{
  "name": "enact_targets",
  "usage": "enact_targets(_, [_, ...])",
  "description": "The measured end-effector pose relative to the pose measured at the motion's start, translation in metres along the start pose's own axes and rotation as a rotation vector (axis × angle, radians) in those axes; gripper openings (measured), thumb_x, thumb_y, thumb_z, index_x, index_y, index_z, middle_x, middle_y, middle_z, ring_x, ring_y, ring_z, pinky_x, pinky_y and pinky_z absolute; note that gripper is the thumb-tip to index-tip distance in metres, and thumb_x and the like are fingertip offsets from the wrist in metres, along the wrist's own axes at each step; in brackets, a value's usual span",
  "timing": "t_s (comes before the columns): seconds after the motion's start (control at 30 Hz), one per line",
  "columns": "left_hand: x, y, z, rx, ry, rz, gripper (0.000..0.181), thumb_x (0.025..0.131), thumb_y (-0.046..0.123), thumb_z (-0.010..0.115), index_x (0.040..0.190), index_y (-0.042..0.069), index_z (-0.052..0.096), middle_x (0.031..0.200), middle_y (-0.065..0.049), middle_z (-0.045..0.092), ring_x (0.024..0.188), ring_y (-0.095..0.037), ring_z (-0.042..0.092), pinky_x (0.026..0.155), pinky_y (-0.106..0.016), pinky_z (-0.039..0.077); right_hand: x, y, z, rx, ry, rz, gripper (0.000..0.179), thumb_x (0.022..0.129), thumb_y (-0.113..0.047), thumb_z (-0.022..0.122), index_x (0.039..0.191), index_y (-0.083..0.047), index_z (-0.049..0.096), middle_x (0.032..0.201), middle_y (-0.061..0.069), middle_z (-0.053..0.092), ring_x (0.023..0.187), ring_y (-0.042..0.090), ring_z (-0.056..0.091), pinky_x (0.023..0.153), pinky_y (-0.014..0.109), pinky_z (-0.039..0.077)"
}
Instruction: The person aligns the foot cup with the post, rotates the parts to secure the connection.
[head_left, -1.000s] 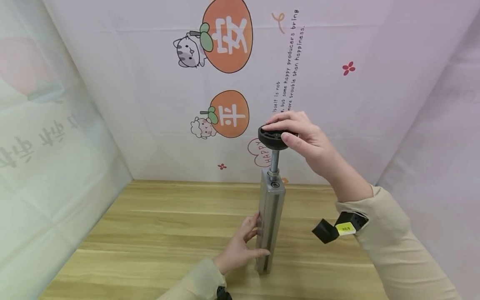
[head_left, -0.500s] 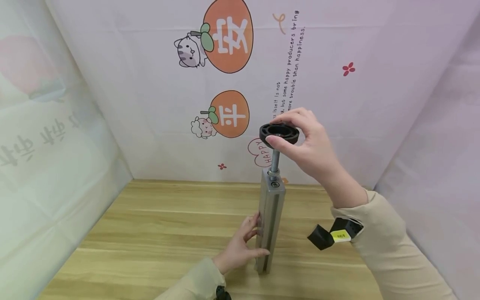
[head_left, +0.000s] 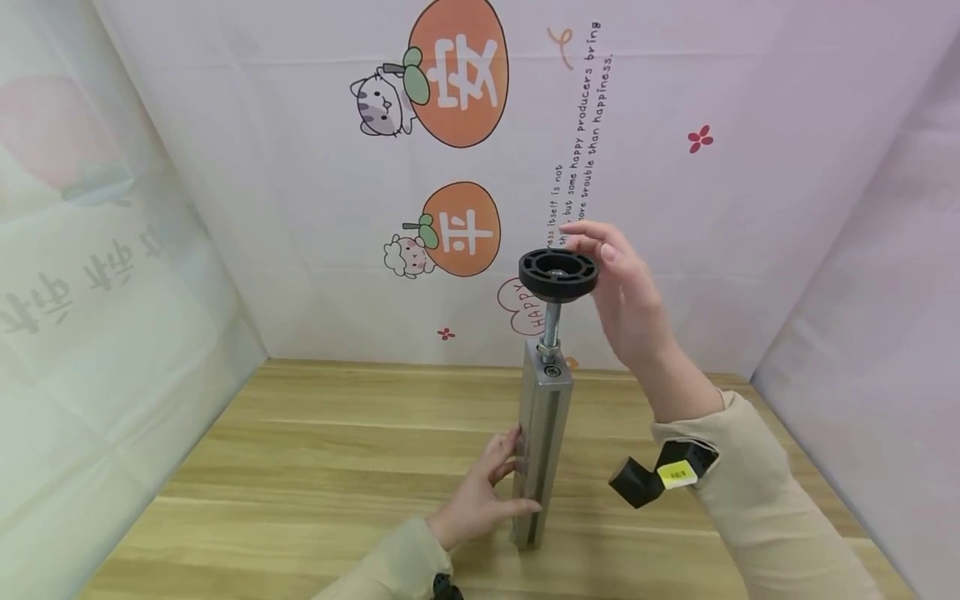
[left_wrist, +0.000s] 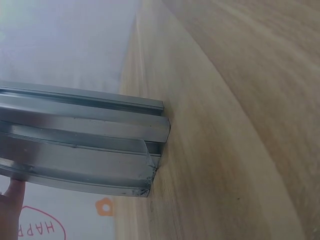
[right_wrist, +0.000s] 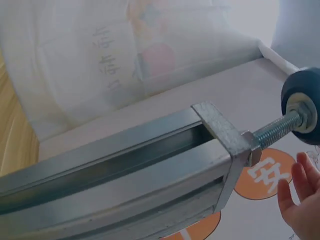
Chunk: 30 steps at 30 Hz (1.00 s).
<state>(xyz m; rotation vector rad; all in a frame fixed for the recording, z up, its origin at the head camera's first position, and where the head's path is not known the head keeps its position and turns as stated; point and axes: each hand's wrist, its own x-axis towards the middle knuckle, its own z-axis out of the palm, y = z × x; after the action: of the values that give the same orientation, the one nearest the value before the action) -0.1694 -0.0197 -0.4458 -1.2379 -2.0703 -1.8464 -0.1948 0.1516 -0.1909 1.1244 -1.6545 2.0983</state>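
Note:
An aluminium profile (head_left: 546, 442) stands upright on the wooden tabletop. Its lower end meets the wood in the left wrist view, where a finger of my left hand (left_wrist: 11, 207) shows at the lower left. My left hand (head_left: 476, 500) grips the profile low down, thumb across the near side. From the profile's top rises a threaded rod (head_left: 552, 323) with a nut (right_wrist: 254, 150) at its base. A round black levelling foot (head_left: 558, 286) caps the rod, hollow side up. My right hand (head_left: 633, 312) is just right of the foot, fingers loosely bent and holding nothing.
The wooden tabletop (head_left: 322, 467) runs back to a white printed cloth (head_left: 637, 183). More cloth hangs at the left (head_left: 112, 350) and right (head_left: 885, 292). A black wrist camera (head_left: 660, 475) hangs beneath the right sleeve.
My right hand turned about the black levelling foot, thumb coming round its near rim, then let go and drew back to the right. My left hand and the profile stayed put.

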Motion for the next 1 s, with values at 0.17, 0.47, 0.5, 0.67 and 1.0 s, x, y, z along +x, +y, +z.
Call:
enact_targets(0.17, [-0.003, 0.0, 0.001, -0.021, 0.003, -0.013, 0.099, 0.078, 0.0, 0.073, 0.153, 0.016, 0.01, 0.131, -0.02, 0.037, 0.124, -0.005, 0.037, 0.103, -0.032, 0.043, 0.001, 0.011, -0.008, 0.398, -0.288, 0.135, 0.035, 0.095, -0.029, 0.036, 0.124, -0.016, 0.051, 0.114, 0.003, 0.055, 0.109, 0.017, 0.051, 0.102, 0.031, 0.035])
enact_targets(0.47, [-0.004, 0.002, 0.001, -0.021, 0.003, -0.035, 0.098, 0.079, 0.001, 0.073, 0.153, 0.016, 0.011, 0.131, -0.019, 0.037, 0.124, -0.006, 0.038, 0.104, -0.032, 0.042, 0.011, 0.025, -0.006, 1.017, -0.574, 0.22, 0.054, 0.086, -0.015, 0.039, 0.138, -0.006, 0.033, 0.128, 0.024, 0.045, 0.121, 0.036, 0.045, 0.112, 0.037, 0.03])
enact_targets(0.5, [-0.003, 0.002, 0.001, -0.025, 0.004, -0.039, 0.098, 0.079, 0.001, 0.073, 0.153, 0.017, 0.011, 0.131, -0.019, 0.037, 0.124, -0.006, 0.038, 0.104, -0.032, 0.042, 0.012, 0.025, -0.004, 1.044, -0.584, 0.221, 0.055, 0.084, -0.015, 0.04, 0.139, -0.006, 0.033, 0.129, 0.025, 0.044, 0.121, 0.036, 0.045, 0.111, 0.037, 0.03])
enact_targets(0.67, [-0.001, 0.002, 0.001, -0.025, 0.008, -0.035, 0.098, 0.078, 0.001, 0.073, 0.152, 0.016, 0.012, 0.132, -0.019, 0.037, 0.123, -0.006, 0.038, 0.103, -0.031, 0.043, 0.016, 0.024, 0.0, 1.096, -0.598, 0.221, 0.058, 0.08, -0.014, 0.041, 0.138, -0.008, 0.037, 0.128, 0.024, 0.041, 0.118, 0.035, 0.046, 0.11, 0.037, 0.032])
enact_targets(1.0, [0.0, 0.004, 0.001, -0.026, 0.014, -0.054, 0.099, 0.076, 0.002, 0.075, 0.152, 0.016, 0.013, 0.133, -0.018, 0.038, 0.124, -0.007, 0.038, 0.103, -0.032, 0.043, 0.017, 0.024, 0.002, 1.141, -0.568, 0.224, 0.058, 0.078, -0.012, 0.044, 0.135, -0.006, 0.042, 0.126, 0.024, 0.044, 0.117, 0.034, 0.046, 0.109, 0.037, 0.034])
